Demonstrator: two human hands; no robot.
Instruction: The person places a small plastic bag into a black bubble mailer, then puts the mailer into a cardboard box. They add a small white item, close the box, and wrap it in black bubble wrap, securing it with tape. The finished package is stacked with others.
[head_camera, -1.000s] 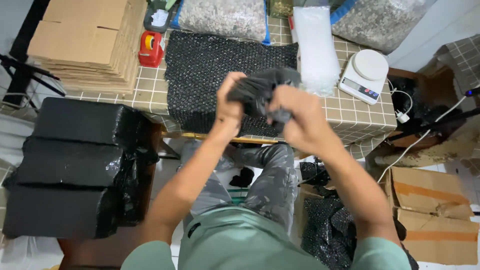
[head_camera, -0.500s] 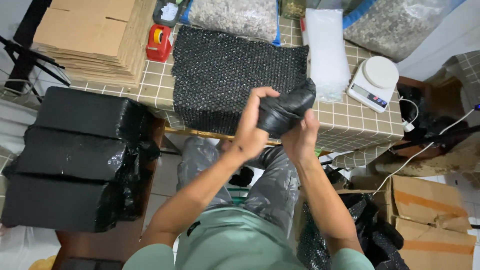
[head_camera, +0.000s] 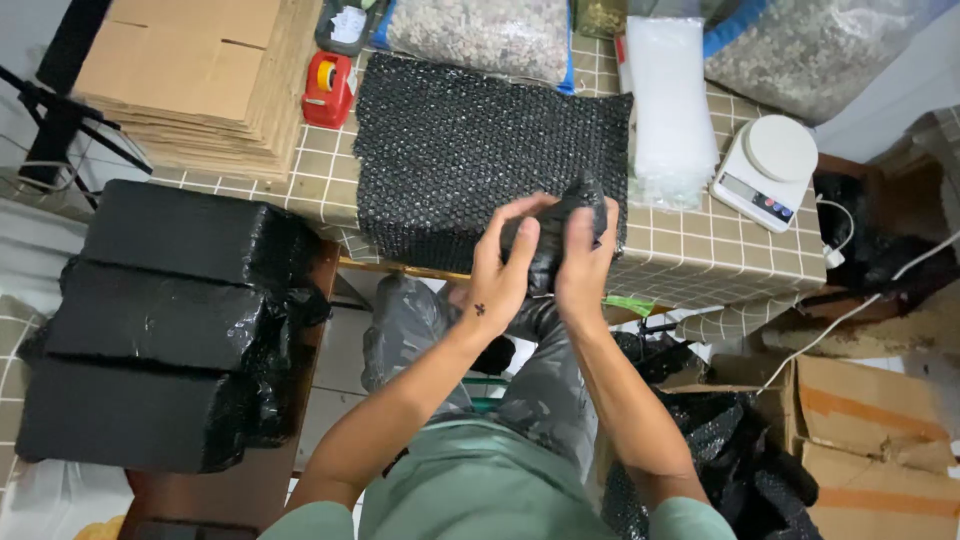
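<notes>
Both my hands hold a small black plastic-wrapped bundle (head_camera: 552, 240) just above the near edge of the tiled table (head_camera: 690, 260). My left hand (head_camera: 505, 265) grips its left side with fingers spread over it. My right hand (head_camera: 585, 260) clasps its right side. Beyond the bundle a black sheet of bubble wrap (head_camera: 470, 140) lies flat on the table. My legs in grey trousers (head_camera: 540, 380) are below the hands.
A white kitchen scale (head_camera: 768, 170) and a roll of clear bags (head_camera: 670, 110) sit at the right. A red tape dispenser (head_camera: 328, 88) and flat cardboard (head_camera: 200, 75) lie at the left. Black wrapped blocks (head_camera: 160, 320) are stacked left; cardboard boxes (head_camera: 870, 450) stand right.
The bundle has come lower and closer to my body. My hands have closed more tightly around it, turning it upright between them.
</notes>
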